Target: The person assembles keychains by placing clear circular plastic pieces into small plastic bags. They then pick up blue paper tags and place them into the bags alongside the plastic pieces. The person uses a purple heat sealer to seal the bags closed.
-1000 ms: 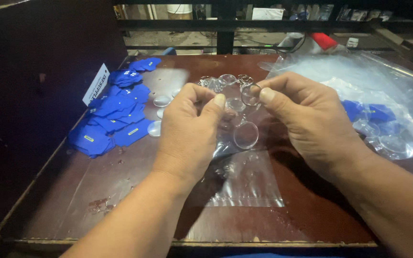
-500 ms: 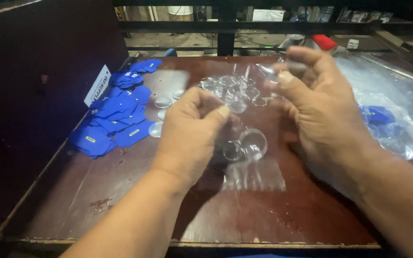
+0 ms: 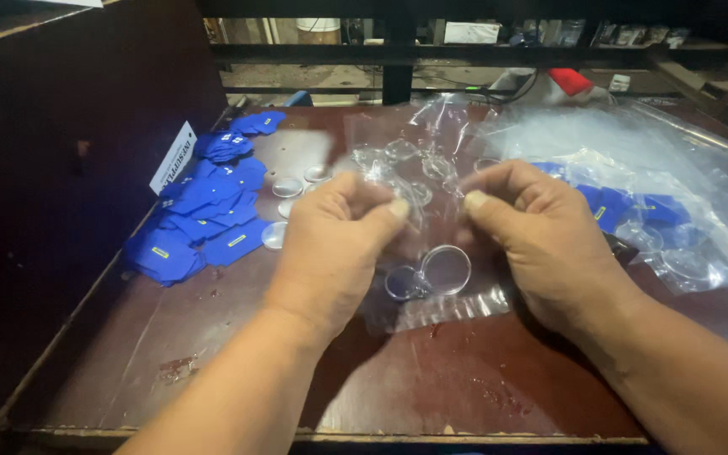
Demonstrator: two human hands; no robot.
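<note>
Tabletop point(image 3: 212, 371): worn dark-red wood, scuffed near edge | left hand point(image 3: 334, 244) and right hand point(image 3: 541, 240) raised mid-table, fingers pinched on clear plastic bag point(image 3: 419, 253) holding round clear discs | blue tags point(image 3: 204, 211) heaped left | dark railing point(image 3: 398, 55) beyond.

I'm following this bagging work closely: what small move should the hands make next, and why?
Probably pull the clear plastic bag mouth wider: left hand and right hand pinch its upper edges close together, while a clear round piece sits inside.
</note>
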